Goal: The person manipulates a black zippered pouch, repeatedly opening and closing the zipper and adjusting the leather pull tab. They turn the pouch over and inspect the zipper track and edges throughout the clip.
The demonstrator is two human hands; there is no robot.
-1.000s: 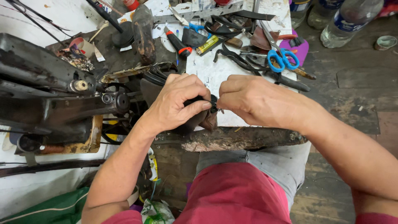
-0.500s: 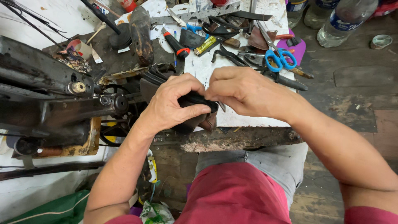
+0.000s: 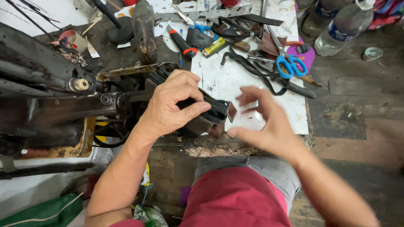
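Observation:
My left hand (image 3: 174,105) grips a dark leather piece (image 3: 210,115), like a shoe or strap with a small square metal buckle (image 3: 231,111) at its end, held over the worn edge of the workbench. My right hand (image 3: 265,122) hovers just right of the buckle, blurred, fingers spread, holding nothing. Both hands are above the white board (image 3: 235,84) on the bench. My red shorts fill the lower middle.
An old black sewing machine (image 3: 50,92) stands at the left. Blue-handled scissors (image 3: 290,65), black straps (image 3: 252,67), a red-tipped tool (image 3: 183,44), a yellow lighter (image 3: 214,47) and a dark shoe last (image 3: 145,29) lie at the back. Plastic bottles (image 3: 341,27) stand at the far right.
My right hand has let go of the leather piece and pulled back to the right with fingers spread. My left hand keeps its grip; the buckle end now shows.

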